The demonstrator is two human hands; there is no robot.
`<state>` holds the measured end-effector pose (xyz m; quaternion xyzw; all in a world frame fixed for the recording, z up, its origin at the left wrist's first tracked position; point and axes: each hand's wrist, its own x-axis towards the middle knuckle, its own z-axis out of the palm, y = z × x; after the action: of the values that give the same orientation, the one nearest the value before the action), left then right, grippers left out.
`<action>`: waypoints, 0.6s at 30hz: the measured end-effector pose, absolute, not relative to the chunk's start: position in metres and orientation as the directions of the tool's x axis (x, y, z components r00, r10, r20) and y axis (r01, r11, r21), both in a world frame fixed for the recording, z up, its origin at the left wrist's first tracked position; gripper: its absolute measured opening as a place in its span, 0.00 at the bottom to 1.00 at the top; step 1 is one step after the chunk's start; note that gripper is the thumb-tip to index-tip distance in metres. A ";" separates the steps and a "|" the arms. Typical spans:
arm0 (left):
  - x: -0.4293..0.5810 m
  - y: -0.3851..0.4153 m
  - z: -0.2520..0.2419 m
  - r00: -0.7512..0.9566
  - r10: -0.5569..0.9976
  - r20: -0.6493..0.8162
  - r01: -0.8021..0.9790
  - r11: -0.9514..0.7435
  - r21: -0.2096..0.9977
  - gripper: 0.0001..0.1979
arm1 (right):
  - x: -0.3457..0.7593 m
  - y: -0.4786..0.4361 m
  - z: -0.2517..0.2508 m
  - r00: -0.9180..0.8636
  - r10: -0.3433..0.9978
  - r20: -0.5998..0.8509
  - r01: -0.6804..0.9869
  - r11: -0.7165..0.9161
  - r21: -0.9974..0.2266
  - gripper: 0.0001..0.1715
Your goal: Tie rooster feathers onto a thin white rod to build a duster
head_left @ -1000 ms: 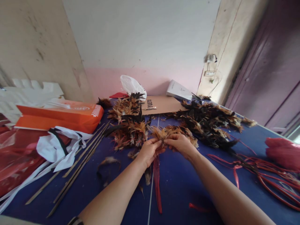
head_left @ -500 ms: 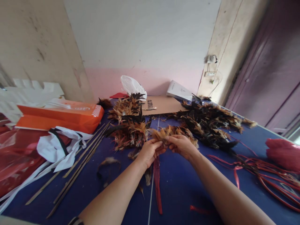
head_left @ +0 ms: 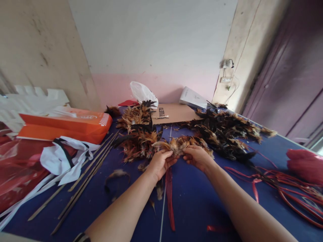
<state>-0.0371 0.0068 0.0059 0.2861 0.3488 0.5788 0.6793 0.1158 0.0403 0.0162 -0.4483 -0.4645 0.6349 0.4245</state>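
My left hand (head_left: 159, 163) and my right hand (head_left: 198, 156) meet over the blue table (head_left: 191, 201), both closed on a small bunch of brown and orange feathers (head_left: 176, 145). A red strip (head_left: 169, 195) hangs down from between the hands and trails toward me. Just behind the hands lie a heap of brown feathers (head_left: 138, 134) on the left and a darker heap of feathers (head_left: 224, 131) on the right.
Thin wooden sticks (head_left: 83, 178) lie at the left beside a white cloth (head_left: 63, 158), red plastic (head_left: 17, 171) and an orange box (head_left: 65, 124). Red strips (head_left: 285, 188) spread at the right. A cardboard sheet (head_left: 174, 112) and white bag (head_left: 142, 92) sit at the back.
Both hands have shifted slightly; the right hand moved a little to the right and the feather bunch has turned between the fingers.
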 end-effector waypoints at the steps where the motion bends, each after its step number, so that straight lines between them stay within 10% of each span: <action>1: -0.037 0.007 0.006 0.084 0.986 -0.142 -0.588 0.164 0.792 0.04 | 0.117 0.040 0.017 -0.244 0.953 -0.182 -0.114 -0.215 -0.970 0.03; 18: -0.036 0.007 0.000 0.089 0.995 -0.048 -0.545 0.089 0.834 0.06 | 0.111 0.036 0.015 -0.363 0.912 -0.192 -0.112 -0.248 -0.962 0.06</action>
<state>-0.0363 0.0066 0.0003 0.3354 0.3354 0.5858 0.6572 0.1112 0.0360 0.0155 -0.4160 -0.4803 0.6714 0.3813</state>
